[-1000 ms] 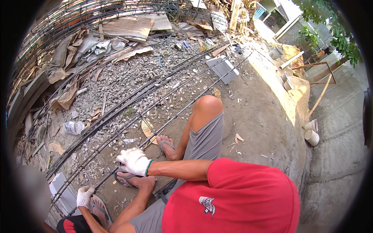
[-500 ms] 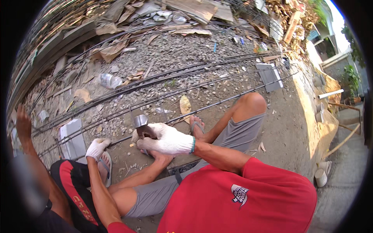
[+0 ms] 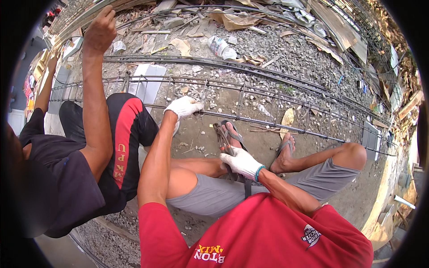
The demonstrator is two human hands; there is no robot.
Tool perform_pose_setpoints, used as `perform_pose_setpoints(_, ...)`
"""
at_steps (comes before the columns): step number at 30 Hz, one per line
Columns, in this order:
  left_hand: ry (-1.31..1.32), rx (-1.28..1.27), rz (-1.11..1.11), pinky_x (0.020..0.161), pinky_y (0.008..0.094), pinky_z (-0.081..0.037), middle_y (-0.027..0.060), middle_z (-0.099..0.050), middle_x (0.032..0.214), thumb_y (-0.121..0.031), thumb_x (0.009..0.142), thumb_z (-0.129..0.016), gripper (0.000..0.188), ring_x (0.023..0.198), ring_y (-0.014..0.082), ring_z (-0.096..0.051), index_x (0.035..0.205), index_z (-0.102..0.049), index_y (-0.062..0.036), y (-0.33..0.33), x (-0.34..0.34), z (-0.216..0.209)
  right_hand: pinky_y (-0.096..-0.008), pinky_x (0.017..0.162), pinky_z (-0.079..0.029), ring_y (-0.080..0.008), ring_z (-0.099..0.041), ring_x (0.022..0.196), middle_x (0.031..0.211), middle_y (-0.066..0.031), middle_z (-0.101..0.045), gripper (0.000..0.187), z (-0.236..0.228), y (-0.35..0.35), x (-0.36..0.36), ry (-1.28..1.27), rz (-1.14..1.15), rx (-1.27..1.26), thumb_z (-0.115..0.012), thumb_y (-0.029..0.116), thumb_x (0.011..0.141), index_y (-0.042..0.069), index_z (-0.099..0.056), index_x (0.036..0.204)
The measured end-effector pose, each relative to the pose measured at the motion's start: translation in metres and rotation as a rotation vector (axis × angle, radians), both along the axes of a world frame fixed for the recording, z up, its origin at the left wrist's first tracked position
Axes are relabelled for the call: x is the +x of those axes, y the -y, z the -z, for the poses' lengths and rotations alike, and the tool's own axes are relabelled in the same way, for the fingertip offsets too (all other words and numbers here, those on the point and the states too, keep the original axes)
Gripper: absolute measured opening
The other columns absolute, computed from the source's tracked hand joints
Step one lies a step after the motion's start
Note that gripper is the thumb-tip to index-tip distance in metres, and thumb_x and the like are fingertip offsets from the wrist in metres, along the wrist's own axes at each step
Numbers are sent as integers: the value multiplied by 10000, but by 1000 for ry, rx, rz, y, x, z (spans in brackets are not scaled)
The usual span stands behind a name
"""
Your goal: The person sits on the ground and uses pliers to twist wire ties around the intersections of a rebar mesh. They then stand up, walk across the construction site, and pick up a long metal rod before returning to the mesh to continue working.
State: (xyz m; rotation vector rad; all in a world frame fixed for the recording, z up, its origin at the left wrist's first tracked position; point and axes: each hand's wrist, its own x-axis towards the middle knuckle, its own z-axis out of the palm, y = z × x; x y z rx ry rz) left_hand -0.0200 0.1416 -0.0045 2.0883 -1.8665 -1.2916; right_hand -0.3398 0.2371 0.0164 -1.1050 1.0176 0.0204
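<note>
My left hand (image 3: 184, 107), in a white knit glove, has its fingers curled round the near bar of a rebar cage (image 3: 250, 118) that runs left to right across the ground. Its fingertips are partly hidden, so a thin wire there cannot be ruled out. My right hand (image 3: 243, 161), also gloved, is closed round the handles of pincers (image 3: 223, 139), which look worn and have orange on the grips. Their head points up toward the cage, apart from it, above my sandalled foot (image 3: 232, 134). Grey-white blocks (image 3: 149, 82) lie under the cage.
At my left sits a co-worker (image 3: 62, 178) in dark clothes, a bare hand (image 3: 100, 31) raised over the cage's far side. Behind the cage lie more long bars (image 3: 286, 85), gravel (image 3: 268, 49), a crumpled plastic bottle (image 3: 221, 48) and wood scraps (image 3: 335, 22). A pale wall edge (image 3: 380, 201) borders the right.
The view has swung left. My right hand has drawn the pincers back from the bar toward my lap. My left hand remains at the bar. More of the co-worker has come into view.
</note>
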Motion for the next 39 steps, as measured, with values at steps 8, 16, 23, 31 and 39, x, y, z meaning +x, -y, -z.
perform_pose_setpoints(8, 126, -48, -18, 918, 356, -516, 145, -766, 1091, -530, 964, -586, 538, 1009, 266, -715, 1225, -735, -85, -8, 0, -3, -451, 920, -522, -418, -673, 1078, 1245, -290, -650, 801, 34, -12, 48, -68, 35, -672, -618, 151, 822, 22, -358, 1569)
perform_pose_setpoints(16, 175, -52, -6, 948, 380, -513, 150, -750, 1147, -550, 958, -579, 544, 1084, 312, -704, 1242, -731, -111, -11, -4, -12, -479, 1000, -523, -569, -571, 1213, 1536, -480, -184, 970, 29, -20, 82, -315, 46, -634, -622, 175, 840, 47, -87, 1639)
perform_pose_setpoints(23, 134, -61, -44, 933, 392, -519, 161, -753, 1121, -560, 949, -590, 549, 1064, 321, -708, 1217, -745, -106, -13, -10, -20, -433, 1149, -405, -561, -383, 1410, 1540, -490, -161, 1004, 22, -23, 97, -348, 20, -581, -645, 206, 815, -63, -93, 1610)
perform_pose_setpoints(31, 120, -72, -51, 939, 388, -521, 154, -750, 1133, -549, 952, -568, 523, 1063, 322, -707, 1219, -747, -136, -12, -7, -12, -514, 946, -533, -533, -645, 1061, 1359, -422, -446, 901, 48, -27, 104, -392, -6, -758, -622, 267, 899, 14, -147, 1621)
perform_pose_setpoints(39, 145, -63, -103, 940, 374, -515, 150, -760, 1110, -508, 952, -594, 506, 1042, 291, -713, 1203, -751, -98, -12, -11, -14, -542, 853, -536, -449, -678, 968, 1095, -256, -660, 713, 7, -9, 83, -476, -119, -881, -616, 297, 922, 115, -376, 1568)
